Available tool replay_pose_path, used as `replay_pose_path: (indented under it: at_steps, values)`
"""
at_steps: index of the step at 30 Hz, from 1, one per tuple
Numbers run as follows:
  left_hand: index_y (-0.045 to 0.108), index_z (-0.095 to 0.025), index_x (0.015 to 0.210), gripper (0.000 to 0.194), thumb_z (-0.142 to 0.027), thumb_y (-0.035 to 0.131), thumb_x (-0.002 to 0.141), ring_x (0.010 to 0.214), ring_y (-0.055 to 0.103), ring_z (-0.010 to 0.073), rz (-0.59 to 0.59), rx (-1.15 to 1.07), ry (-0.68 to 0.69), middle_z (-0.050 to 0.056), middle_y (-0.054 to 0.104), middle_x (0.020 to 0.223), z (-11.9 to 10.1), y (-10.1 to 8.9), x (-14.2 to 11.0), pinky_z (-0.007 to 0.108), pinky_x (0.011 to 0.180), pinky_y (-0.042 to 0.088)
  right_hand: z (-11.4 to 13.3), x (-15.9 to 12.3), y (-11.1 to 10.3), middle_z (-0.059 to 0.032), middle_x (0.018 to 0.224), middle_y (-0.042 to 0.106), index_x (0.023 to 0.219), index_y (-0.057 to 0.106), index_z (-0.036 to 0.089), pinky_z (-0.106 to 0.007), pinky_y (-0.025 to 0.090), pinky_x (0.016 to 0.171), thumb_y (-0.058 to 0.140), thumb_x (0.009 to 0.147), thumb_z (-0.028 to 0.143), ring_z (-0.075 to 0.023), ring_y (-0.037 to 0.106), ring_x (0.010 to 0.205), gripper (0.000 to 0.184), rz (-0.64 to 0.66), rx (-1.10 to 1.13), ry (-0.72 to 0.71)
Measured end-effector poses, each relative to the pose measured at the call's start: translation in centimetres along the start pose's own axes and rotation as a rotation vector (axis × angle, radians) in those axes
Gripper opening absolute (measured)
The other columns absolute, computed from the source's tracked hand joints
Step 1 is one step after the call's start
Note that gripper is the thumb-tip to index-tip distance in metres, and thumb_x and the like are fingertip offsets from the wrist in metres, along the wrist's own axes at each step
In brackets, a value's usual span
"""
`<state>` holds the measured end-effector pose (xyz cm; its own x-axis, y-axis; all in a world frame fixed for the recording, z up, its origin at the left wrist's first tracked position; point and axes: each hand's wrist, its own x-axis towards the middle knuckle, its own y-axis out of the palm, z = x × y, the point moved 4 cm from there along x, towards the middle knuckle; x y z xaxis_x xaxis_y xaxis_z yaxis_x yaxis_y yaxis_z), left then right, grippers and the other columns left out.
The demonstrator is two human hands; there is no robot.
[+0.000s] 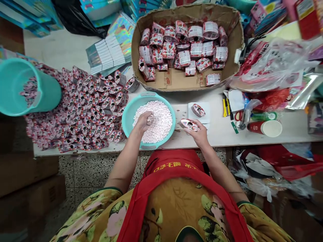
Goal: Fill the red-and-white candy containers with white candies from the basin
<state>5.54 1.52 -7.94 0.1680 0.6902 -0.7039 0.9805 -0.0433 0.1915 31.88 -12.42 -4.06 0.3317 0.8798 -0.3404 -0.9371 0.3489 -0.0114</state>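
- While the left grip (145, 121) curls around a small clump of white pellets (160, 126), it sits over the heap that fills much of a turquoise basin (126, 126).
- The right grip (199, 132) grasps a printed container (189, 124) between thumb and fingers, its end with a dark round hole facing up; it is held to the right of the basin, apart from it.
- Just beyond that hand, a second container (198, 110) lies on a white square pad (207, 117).
- Both the basin and the pad rest on the pale tabletop (219, 134), near its front edge.
- To the left of the basin spreads a dense pile of printed containers (93, 104), many with their holed ends showing.
- A turquoise bucket (51, 90) lies tilted at the far left, more printed pieces visible inside it.
- Behind the basin stands a cut-down cardboard box (166, 85) holding loosely stacked printed packs (195, 33).
- Left of the box is a fanned stack of booklets (107, 55), near a black plastic bag (75, 18).
- On the right lie a yellow cutter (224, 106), a red paper cup (271, 128) on its side and crumpled clear plastic (280, 60).
- The person wears a red apron (174, 159) over a flowered top (174, 198).
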Motion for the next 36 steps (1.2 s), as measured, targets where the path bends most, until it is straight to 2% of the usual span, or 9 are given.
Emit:
replay_pose_path:
  at_steps: [5,8,11,14,19,24,29,33,36]
  values:
    - [0.058,-0.018,0.081,0.023,-0.036,0.072,0.079,0.045,0.037,0.0057,0.360,0.380,0.093,-0.002,0.053,0.064,0.6,14.5,0.8,0.019,0.045,0.020,-2.1,-0.8,-8.8,-0.0083,0.109,0.076,0.112,0.073,0.018,-0.043,0.056,0.098,0.090,0.056,0.041,-0.0243,0.071,0.100,0.063,-0.344,0.047,0.050]
    - [0.060,-0.019,0.077,0.019,-0.033,0.062,0.090,0.064,0.055,0.0138,0.334,0.829,0.345,0.003,0.062,0.073,1.5,21.4,2.4,0.024,0.059,0.036,-3.4,-1.2,-12.5,-0.0088,0.108,0.076,0.112,0.073,0.017,-0.045,0.056,0.098,0.091,0.052,0.040,-0.0246,0.072,0.098,0.066,-0.482,0.054,0.063]
    - [0.063,-0.022,0.086,0.016,-0.038,0.067,0.088,0.087,0.064,0.0240,0.209,1.289,0.466,0.007,0.071,0.089,2.7,24.3,3.8,0.030,0.072,0.040,-4.4,-1.9,-14.8,-0.0088,0.107,0.076,0.111,0.073,0.017,-0.046,0.056,0.098,0.091,0.052,0.039,-0.0244,0.072,0.096,0.065,-0.544,0.081,0.079]
    - [0.063,-0.024,0.102,0.031,-0.049,0.069,0.085,0.094,0.066,0.0293,0.165,1.505,0.461,0.010,0.074,0.100,3.5,24.6,4.3,0.033,0.074,0.040,-5.3,-2.4,-16.0,-0.0088,0.106,0.076,0.110,0.073,0.017,-0.047,0.056,0.099,0.091,0.051,0.038,-0.0239,0.072,0.096,0.065,-0.581,0.118,0.106]
    - [0.062,-0.025,0.099,0.032,-0.045,0.076,0.080,0.088,0.066,0.0291,0.180,1.463,0.451,0.007,0.073,0.094,3.4,24.4,4.1,0.032,0.072,0.038,-6.2,-1.9,-16.5,-0.0091,0.106,0.076,0.110,0.072,0.015,-0.044,0.056,0.099,0.092,0.050,0.036,-0.0222,0.072,0.095,0.066,-0.569,0.185,0.112]
    - [0.056,-0.021,0.074,0.031,-0.038,0.082,0.075,0.068,0.059,0.0149,0.181,0.919,0.438,0.000,0.063,0.072,2.6,23.6,4.2,0.025,0.064,0.039,-6.3,-0.3,-16.6,-0.0079,0.104,0.076,0.110,0.072,0.015,-0.043,0.056,0.098,0.091,0.051,0.035,-0.0217,0.072,0.094,0.065,-0.517,0.204,0.097]
    - [0.050,-0.020,0.072,0.049,-0.062,0.074,0.079,0.040,0.031,0.0042,0.076,0.154,0.099,-0.007,0.041,0.055,2.2,18.8,3.3,0.019,0.040,0.020,-6.1,0.6,-16.9,-0.0080,0.105,0.075,0.111,0.071,0.014,-0.045,0.055,0.101,0.092,0.049,0.033,-0.0225,0.071,0.096,0.068,-0.510,0.210,0.070]
    - [0.056,-0.015,0.074,0.045,-0.053,0.081,0.076,0.039,0.031,0.0011,0.129,0.165,-0.034,-0.004,0.045,0.059,2.1,16.6,1.4,0.016,0.037,0.010,-6.2,0.9,-16.7,-0.0076,0.105,0.075,0.110,0.072,0.014,-0.044,0.055,0.101,0.092,0.047,0.033,-0.0227,0.071,0.098,0.068,-0.505,0.212,0.077]
    - [0.061,-0.013,0.081,0.032,-0.040,0.079,0.081,0.039,0.028,0.0001,0.230,0.317,-0.038,-0.005,0.046,0.060,2.2,16.9,0.8,0.016,0.039,0.009,-6.5,0.9,-16.3,-0.0063,0.105,0.075,0.110,0.072,0.015,-0.043,0.056,0.100,0.092,0.047,0.033,-0.0221,0.071,0.097,0.069,-0.498,0.202,0.065]
